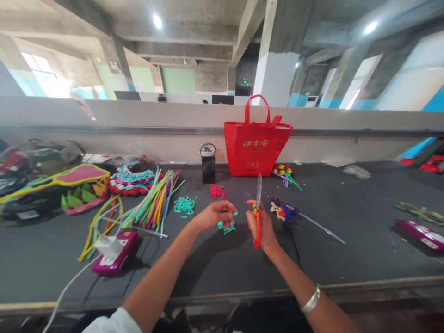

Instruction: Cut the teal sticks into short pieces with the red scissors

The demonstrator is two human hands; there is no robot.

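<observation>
Red bag [256,152] blocks ahead; open tabletop [367,231] between clear rod [326,229], power strip [420,235]

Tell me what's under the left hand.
Just below the left hand, small teal pieces show against the dark tabletop. Whatever lies directly beneath the palm is covered by the hand itself and cannot be seen.
</observation>
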